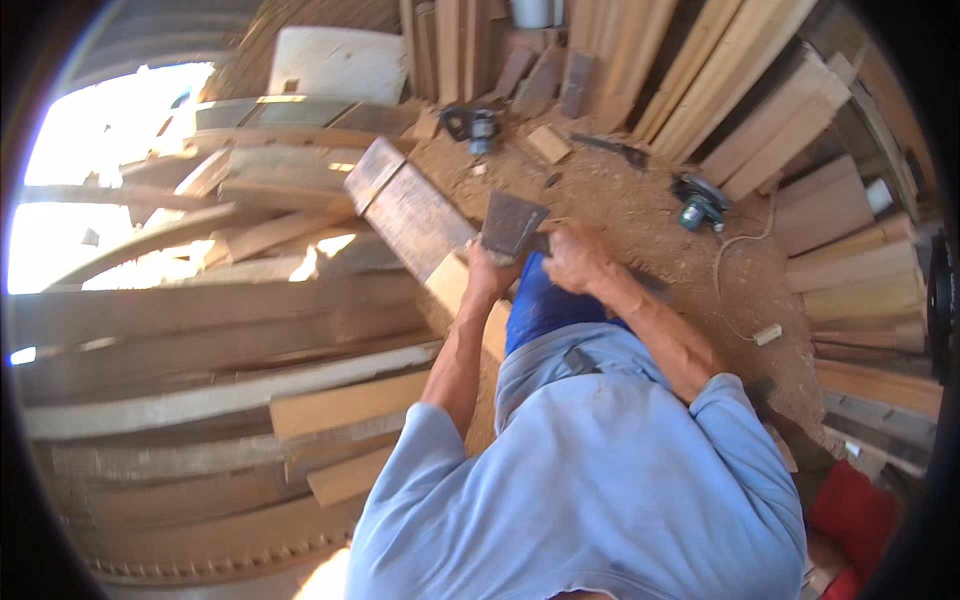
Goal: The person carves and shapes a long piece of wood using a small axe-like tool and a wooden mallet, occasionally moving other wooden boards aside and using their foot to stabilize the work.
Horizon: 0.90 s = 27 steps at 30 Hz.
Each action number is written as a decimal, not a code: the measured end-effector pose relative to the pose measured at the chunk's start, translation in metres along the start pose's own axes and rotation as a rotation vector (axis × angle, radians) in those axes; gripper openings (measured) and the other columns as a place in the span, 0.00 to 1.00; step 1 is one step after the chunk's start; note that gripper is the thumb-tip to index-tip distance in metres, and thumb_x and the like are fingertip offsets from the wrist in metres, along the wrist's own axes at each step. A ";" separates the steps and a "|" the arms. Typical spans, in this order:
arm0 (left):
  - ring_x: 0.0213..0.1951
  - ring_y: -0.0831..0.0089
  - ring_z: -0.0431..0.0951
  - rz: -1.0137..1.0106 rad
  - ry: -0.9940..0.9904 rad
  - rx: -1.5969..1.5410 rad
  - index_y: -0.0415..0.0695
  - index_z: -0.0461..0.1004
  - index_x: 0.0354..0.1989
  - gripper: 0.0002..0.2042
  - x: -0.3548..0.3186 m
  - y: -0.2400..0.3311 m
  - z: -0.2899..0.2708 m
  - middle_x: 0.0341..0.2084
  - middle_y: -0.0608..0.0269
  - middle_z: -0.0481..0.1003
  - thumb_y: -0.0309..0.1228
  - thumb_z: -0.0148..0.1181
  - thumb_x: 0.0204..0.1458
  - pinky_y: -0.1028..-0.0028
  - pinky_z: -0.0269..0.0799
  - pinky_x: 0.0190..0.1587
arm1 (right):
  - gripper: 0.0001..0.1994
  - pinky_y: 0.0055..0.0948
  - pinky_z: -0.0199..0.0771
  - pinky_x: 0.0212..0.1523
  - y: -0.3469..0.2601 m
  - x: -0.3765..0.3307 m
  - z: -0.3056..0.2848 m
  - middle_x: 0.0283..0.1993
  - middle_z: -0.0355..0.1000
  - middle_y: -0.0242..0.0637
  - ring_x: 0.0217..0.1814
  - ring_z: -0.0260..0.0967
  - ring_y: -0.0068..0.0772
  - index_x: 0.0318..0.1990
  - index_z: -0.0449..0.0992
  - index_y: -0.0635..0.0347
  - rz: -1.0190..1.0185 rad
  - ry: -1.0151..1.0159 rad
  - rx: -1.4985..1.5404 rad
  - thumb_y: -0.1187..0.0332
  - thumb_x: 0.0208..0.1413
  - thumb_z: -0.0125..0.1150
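A dark, flat, four-sided piece [512, 222], wider at one end, is held up in front of my lap; its exact kind cannot be made out. My left hand [490, 272] is closed on its lower left edge. My right hand [575, 258] is curled closed at its right side, by a short dark part; what the fingers hold is hidden. Under and beyond my left hand runs a thick worn plank [415, 205], slanting away to the upper left, with a raised strip across its far end.
Sawdust covers the ground ahead, where one power tool [480, 130], a wood block [548, 145] and another power tool [700, 205] with a cord [722, 262] lie. Long boards [220, 320] are stacked at left; upright planks [735, 75] lean at the back and right.
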<state>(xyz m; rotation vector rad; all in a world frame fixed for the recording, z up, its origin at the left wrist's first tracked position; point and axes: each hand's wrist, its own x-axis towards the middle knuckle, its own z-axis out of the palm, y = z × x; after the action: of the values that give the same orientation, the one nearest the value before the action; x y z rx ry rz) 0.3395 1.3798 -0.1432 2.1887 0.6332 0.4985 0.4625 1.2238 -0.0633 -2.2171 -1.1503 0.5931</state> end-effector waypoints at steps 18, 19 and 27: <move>0.33 0.80 0.79 -0.236 0.145 -0.290 0.39 0.81 0.35 0.05 0.017 -0.009 -0.025 0.29 0.66 0.80 0.26 0.66 0.53 0.76 0.75 0.38 | 0.17 0.39 0.76 0.45 -0.022 -0.033 -0.069 0.38 0.79 0.51 0.41 0.78 0.46 0.46 0.77 0.66 0.021 0.231 0.516 0.64 0.52 0.65; 0.33 0.79 0.79 -0.242 0.145 -0.327 0.39 0.81 0.35 0.05 0.015 -0.013 -0.025 0.29 0.65 0.81 0.26 0.67 0.52 0.76 0.75 0.38 | 0.17 0.40 0.76 0.44 -0.026 -0.033 -0.073 0.38 0.79 0.53 0.40 0.78 0.50 0.45 0.77 0.66 0.017 0.239 0.521 0.64 0.52 0.65; 0.32 0.78 0.80 -0.165 0.137 -0.236 0.39 0.82 0.34 0.05 0.012 0.000 -0.022 0.29 0.63 0.82 0.27 0.65 0.51 0.74 0.76 0.39 | 0.17 0.37 0.75 0.47 -0.040 -0.035 -0.097 0.39 0.79 0.52 0.42 0.79 0.46 0.46 0.77 0.66 -0.024 0.310 0.504 0.64 0.53 0.66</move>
<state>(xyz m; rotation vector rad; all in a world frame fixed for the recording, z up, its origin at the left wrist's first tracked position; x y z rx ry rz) 0.3370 1.3994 -0.1279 1.8742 0.7803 0.6070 0.4797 1.1860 0.0391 -1.7809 -0.7650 0.4480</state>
